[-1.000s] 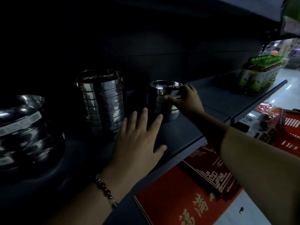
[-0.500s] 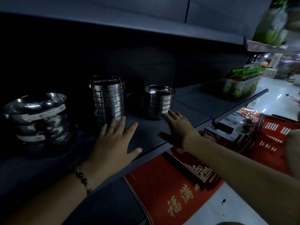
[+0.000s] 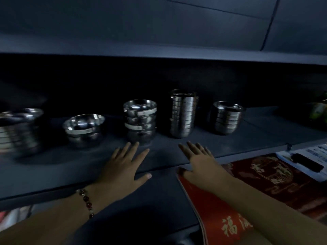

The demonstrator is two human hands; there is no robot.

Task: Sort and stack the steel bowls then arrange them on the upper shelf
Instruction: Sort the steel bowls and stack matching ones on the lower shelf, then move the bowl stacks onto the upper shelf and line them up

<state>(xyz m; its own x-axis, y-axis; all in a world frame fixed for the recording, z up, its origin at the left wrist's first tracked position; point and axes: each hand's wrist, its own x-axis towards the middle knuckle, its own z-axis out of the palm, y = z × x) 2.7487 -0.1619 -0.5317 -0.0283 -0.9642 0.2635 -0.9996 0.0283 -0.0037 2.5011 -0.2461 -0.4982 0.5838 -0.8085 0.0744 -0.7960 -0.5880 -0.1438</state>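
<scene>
Both spread flat and holding nothing, left hand [image 3: 122,167] and right hand [image 3: 200,161] over the dark shelf [image 3: 53,167] edge, five stacks of steel bowls [image 3: 183,114] lined up just behind, untouched.

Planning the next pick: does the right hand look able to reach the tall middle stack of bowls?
Probably yes: the right hand lies open just before the tall stack, with bare shelf between.
</scene>
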